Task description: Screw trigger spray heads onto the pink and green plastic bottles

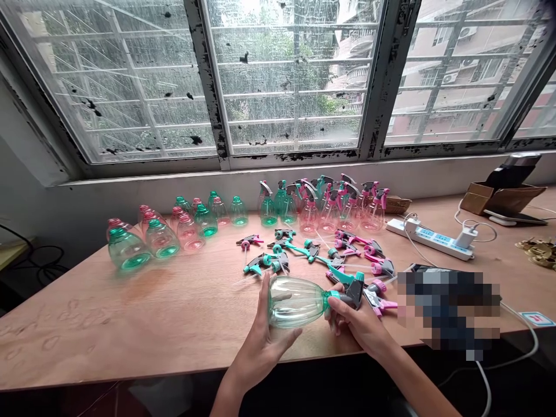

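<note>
A clear green spray bottle point(295, 301) lies sideways in the air above the table's front edge, its base to the left. My left hand point(264, 341) is closed around the base end. At the neck, my right hand point(351, 318) grips the teal collar of the spray head point(354, 292), which sits on the bottle's mouth. The head's dark grey body and teal trigger stick out to the right. Just behind the hands lie several loose spray heads point(310, 250) in teal, pink and grey, some with thin tubes.
Green and pink bottles without heads point(163, 238) stand at the back left. Bottles with heads fitted point(328, 214) stand by the wall. A white power strip point(430, 238), a cardboard box point(499, 197), brass-coloured pieces point(538, 252) and a blurred-out object point(452, 307) are on the right.
</note>
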`<state>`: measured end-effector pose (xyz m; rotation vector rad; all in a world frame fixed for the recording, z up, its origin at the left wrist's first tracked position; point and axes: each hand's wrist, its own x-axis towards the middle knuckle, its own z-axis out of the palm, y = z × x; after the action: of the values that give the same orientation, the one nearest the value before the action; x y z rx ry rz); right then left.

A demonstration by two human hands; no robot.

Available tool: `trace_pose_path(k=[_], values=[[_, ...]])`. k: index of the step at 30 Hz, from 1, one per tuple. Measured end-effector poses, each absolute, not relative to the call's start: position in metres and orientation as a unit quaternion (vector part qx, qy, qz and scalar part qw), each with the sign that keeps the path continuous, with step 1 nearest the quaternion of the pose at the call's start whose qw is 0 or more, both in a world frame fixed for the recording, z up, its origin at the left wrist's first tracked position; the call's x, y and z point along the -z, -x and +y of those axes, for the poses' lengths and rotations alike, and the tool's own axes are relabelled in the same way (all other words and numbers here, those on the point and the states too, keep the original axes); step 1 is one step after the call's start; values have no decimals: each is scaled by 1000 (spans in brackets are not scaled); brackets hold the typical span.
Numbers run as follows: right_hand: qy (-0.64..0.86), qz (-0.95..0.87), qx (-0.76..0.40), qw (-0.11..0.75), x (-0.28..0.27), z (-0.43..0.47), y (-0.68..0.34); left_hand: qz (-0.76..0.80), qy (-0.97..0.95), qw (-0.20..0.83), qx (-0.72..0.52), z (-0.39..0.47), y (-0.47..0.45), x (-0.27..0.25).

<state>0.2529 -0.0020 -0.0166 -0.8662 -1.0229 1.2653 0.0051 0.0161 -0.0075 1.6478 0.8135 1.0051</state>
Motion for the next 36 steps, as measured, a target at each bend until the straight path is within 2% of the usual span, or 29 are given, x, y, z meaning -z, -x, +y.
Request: trace_pose_path(k=[19, 26, 32, 36], values=[[380, -442, -547, 601, 17, -2, -254, 337, -634, 557, -416, 18, -8, 3], [384, -434, -543, 608, 16, -2, -253, 340, -665, 515, -419, 14, -9, -1], [377, -446, -544, 602, 17, -2, -253, 338, -658, 537, -406, 17, -9, 0], [373, -439, -550, 604, 15, -2, -253, 346, -679, 502, -409, 18, -7, 3]])
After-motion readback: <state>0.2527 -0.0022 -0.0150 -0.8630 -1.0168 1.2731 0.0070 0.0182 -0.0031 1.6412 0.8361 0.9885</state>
